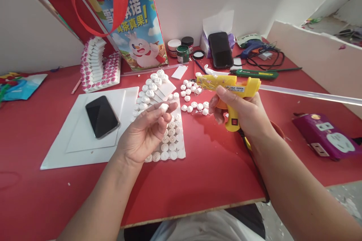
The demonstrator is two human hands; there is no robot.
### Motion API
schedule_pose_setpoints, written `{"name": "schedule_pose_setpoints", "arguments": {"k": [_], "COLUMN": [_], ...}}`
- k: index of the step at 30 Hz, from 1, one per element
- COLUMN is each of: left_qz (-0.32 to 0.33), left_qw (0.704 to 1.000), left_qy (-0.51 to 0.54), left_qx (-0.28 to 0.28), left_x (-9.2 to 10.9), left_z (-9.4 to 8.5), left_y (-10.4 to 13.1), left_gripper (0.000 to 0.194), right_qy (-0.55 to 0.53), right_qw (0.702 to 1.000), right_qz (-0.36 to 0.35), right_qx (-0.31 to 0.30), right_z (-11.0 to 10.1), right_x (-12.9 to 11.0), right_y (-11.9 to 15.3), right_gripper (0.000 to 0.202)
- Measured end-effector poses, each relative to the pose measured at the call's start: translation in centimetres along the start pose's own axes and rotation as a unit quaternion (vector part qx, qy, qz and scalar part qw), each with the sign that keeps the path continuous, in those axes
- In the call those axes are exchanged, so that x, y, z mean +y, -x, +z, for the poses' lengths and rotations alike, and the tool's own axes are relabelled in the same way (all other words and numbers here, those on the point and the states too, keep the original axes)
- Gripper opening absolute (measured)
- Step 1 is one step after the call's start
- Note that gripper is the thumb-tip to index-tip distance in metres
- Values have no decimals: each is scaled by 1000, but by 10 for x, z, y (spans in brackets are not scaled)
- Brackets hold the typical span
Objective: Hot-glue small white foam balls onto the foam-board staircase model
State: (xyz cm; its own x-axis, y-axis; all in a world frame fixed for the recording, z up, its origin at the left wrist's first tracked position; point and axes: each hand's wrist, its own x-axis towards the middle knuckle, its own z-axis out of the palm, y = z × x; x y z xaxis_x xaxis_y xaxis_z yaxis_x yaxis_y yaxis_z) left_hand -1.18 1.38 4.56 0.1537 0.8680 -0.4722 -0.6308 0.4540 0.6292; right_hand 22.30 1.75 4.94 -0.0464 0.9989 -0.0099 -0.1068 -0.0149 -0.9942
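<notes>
My left hand (147, 130) pinches a small white rosette piece (164, 107) between thumb and fingertips, palm up, just above a white strip covered with rows of the same rosettes (172, 147). My right hand (243, 113) grips a yellow hot glue gun (229, 84) by its handle, nozzle pointing left toward the rosette, with a clear glue stick (311, 96) jutting out to the right. Loose white rosettes (194, 105) lie scattered on the red table between both hands.
A black phone (102, 116) rests on white foam sheets (70, 147). A printed gift bag (132, 22), a rosette-covered shape (98, 67), paint jars (182, 51), a second phone (220, 49), a blue glue gun (251, 47), a green knife (254, 73) and a purple power strip (328, 135) surround the work area.
</notes>
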Motion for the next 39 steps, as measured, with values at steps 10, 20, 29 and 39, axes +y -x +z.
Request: {"name": "schedule_pose_setpoints", "arguments": {"k": [10,20,29,39], "left_qz": [230,263,267,203], "left_qw": [928,924,920,952], "left_qy": [-277,-263,-272,-207], "left_qx": [-96,-88,-88,-97], "left_x": [-6,-6,-8,-7], "left_z": [-13,-14,-15,-11], "left_y": [3,-2,-4,-3], "left_gripper": [29,21,24,28], "right_qy": [-34,-29,10,9], "right_qw": [998,997,994,991], "right_qz": [-9,-5,12,22], "right_qx": [-56,-74,-109,-131], "right_z": [-3,-2,-2,2], "right_x": [5,5,-1,1], "right_y": [0,3,4,7], "right_gripper": [35,37,42,47]}}
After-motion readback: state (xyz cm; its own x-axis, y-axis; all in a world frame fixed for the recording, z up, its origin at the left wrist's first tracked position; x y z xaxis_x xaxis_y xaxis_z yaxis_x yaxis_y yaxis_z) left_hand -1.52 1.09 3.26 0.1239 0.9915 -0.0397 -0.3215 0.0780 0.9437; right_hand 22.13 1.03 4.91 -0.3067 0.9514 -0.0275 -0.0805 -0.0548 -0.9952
